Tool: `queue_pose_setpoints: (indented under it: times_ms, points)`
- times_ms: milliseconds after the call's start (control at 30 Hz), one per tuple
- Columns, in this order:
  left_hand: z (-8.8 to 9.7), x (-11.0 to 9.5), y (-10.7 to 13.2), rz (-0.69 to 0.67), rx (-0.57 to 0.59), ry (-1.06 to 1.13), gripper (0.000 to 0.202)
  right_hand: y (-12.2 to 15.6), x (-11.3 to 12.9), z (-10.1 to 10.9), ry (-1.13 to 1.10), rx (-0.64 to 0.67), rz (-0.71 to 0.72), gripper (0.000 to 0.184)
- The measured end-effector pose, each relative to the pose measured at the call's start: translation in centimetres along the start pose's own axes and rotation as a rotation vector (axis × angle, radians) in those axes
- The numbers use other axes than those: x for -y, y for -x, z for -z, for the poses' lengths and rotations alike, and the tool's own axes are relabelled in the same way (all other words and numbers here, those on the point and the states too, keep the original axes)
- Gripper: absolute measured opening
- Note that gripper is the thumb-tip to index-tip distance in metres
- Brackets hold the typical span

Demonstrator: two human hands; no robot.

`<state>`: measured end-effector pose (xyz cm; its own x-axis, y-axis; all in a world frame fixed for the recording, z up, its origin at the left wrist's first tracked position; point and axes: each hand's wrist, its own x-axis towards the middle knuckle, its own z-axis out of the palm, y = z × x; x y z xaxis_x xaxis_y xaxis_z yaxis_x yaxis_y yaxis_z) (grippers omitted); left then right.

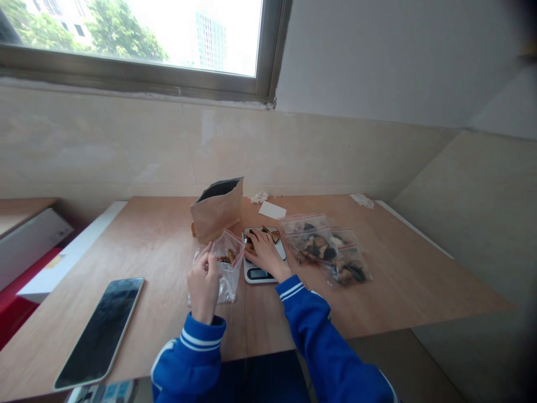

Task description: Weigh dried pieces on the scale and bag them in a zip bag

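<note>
My left hand (203, 282) is closed on the rim of a small clear zip bag (229, 258) and holds it open; a few brown dried pieces lie inside. My right hand (265, 252) rests over a white kitchen scale (257, 273), its fingers curled on the dark dried pieces (274, 234) piled on the platform. Whether the fingers grip any piece is hidden. Both arms wear blue sleeves with white stripes.
An open brown paper pouch (217, 211) stands behind the scale. Several filled zip bags (325, 246) lie to the right. A phone (100, 330) lies face up at front left on the wooden table (155, 246). A white card (272, 210) and paper scraps sit near the wall.
</note>
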<state>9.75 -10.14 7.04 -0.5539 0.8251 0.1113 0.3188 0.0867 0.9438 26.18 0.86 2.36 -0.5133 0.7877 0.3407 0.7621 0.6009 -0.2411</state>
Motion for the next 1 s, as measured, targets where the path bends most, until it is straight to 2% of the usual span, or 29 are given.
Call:
queue_pose_setpoints:
  times_ms: [267, 367, 433, 567, 700, 800, 900, 1000]
  points:
    - [-0.1, 0.3, 0.0, -0.057, 0.000, -0.078, 0.038, -1.1, -1.0, 0.5, -0.001, -0.017, 0.061, 0.014]
    - [-0.2, 0.4, 0.0, -0.095, -0.010, -0.074, 0.037, -1.4, -1.6, 0.4, -0.108, -0.082, 0.038, 0.010]
    - [-0.2, 0.5, 0.0, -0.126, -0.019, -0.069, 0.037, -1.6, -1.5, 0.6, -0.212, -0.168, -0.035, 0.014]
    - [-0.5, 0.3, 0.0, -0.180, -0.028, -0.089, 0.036, -1.8, 0.4, 2.8, -0.439, -0.363, -0.226, 0.024]
    - [-0.9, 0.0, 0.0, -0.205, -0.008, -0.112, 0.035, -2.0, 3.9, 6.0, -0.654, -0.450, -0.287, 0.031]
    - [-1.2, 0.0, 0.1, -0.229, 0.002, -0.105, 0.035, -2.1, 6.1, 7.8, -0.811, -0.330, -0.284, 0.032]
    - [-1.4, 0.0, 0.3, -0.245, 0.007, -0.101, 0.036, -2.1, 7.4, 8.5, -0.742, -0.138, -0.222, 0.027]
    - [-1.5, -0.2, 0.4, -0.246, 0.005, -0.106, 0.037, -1.8, 7.9, 8.8, -0.673, -0.038, -0.180, 0.014]
